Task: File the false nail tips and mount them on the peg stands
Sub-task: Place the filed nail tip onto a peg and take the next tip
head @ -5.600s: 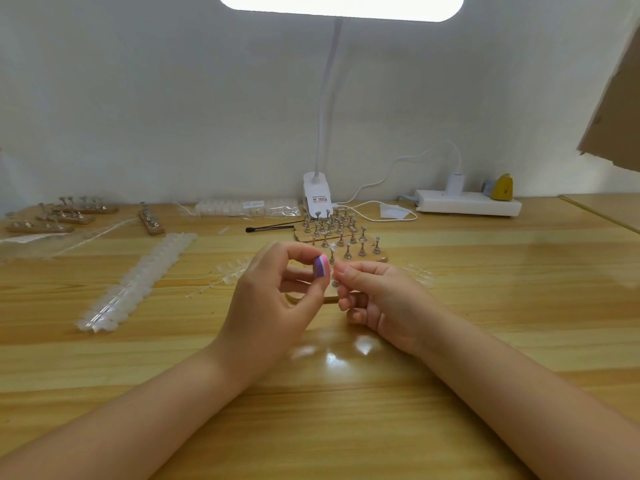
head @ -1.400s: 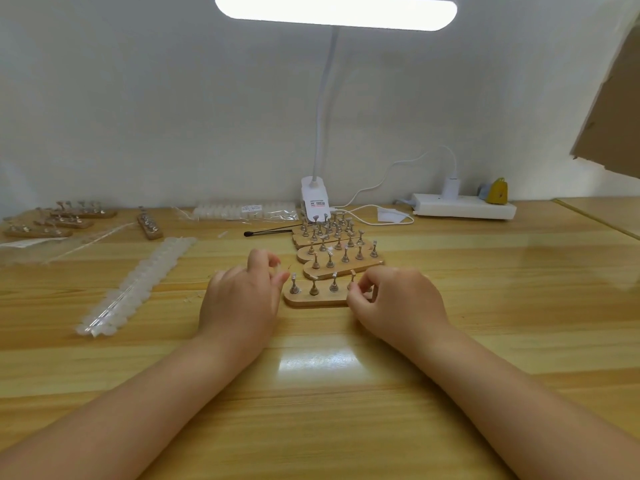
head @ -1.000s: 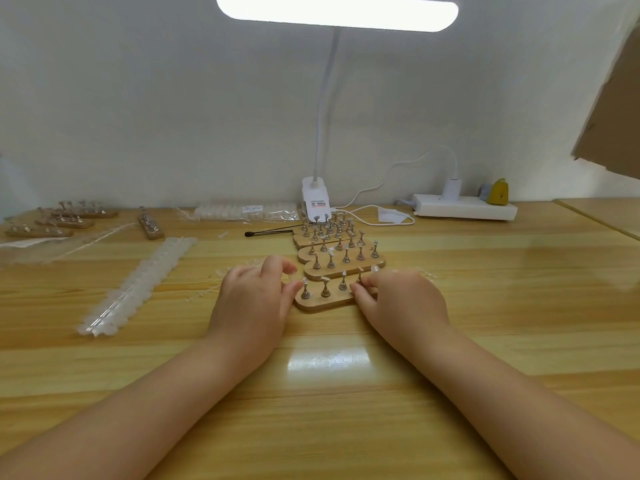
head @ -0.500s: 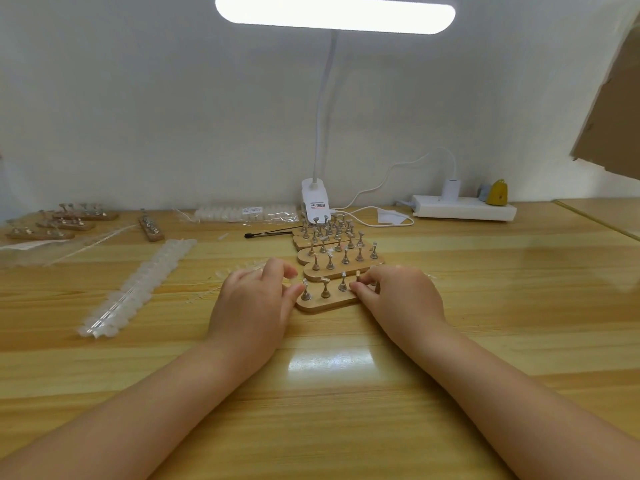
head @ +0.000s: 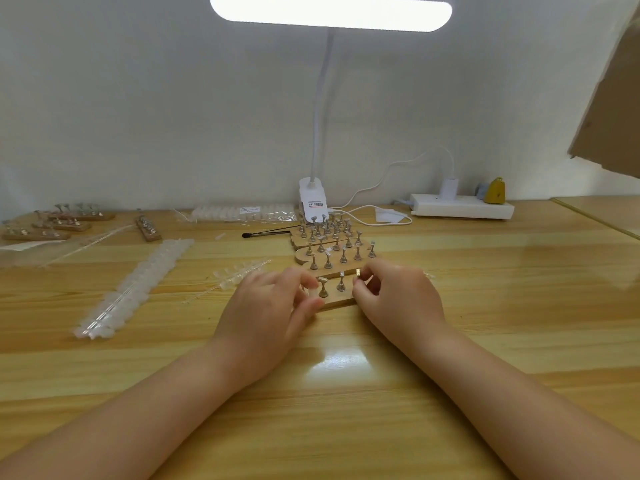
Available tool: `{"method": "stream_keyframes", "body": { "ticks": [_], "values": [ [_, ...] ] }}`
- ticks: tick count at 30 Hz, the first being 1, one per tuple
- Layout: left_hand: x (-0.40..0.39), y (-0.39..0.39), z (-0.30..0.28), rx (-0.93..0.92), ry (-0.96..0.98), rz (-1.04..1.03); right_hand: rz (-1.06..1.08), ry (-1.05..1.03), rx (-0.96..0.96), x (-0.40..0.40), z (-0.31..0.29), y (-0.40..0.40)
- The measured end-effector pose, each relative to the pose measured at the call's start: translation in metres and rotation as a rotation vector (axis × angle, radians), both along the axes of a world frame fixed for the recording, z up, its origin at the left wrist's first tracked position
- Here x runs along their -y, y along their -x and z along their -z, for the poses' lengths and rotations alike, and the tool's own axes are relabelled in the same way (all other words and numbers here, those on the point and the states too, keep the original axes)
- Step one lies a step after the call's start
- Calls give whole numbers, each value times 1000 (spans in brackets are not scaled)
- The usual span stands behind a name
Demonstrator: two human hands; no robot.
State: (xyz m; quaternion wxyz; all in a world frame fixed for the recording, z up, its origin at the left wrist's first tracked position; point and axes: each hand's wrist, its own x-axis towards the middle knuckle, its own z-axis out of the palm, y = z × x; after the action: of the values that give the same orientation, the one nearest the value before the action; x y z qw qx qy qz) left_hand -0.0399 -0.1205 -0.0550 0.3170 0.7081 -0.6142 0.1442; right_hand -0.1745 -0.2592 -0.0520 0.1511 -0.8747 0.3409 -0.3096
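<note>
Head view — lamp base (head: 312, 202) label unreadable

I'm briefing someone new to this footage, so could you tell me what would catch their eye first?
Probably the two hands, left hand and right hand, closing on the nearest wooden peg stand at mid-table. Behind it stand more peg stands, under a bright desk lamp. A long strip of clear nail tips lies left.

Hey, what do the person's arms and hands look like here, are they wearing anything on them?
Both forearms are bare up to the picture's edge: no sleeves, gloves, watch or bracelets show. The left hand and right hand carry no visible rings.
</note>
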Motion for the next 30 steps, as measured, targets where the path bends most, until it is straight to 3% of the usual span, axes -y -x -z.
{"method": "stream_keyframes", "body": {
  "ticks": [6, 15, 30],
  "values": [
    [1, -3, 1, -41, 24, -34, -65, -23, 64, -5, -1, 0],
    [-2, 2, -6, -247, 176, 73, -398, -152, 221, -26, -3, -3],
    [-1, 2, -6, -239, 157, 90, -498, -177, 280, -23, 5, -5]
  ]
}}
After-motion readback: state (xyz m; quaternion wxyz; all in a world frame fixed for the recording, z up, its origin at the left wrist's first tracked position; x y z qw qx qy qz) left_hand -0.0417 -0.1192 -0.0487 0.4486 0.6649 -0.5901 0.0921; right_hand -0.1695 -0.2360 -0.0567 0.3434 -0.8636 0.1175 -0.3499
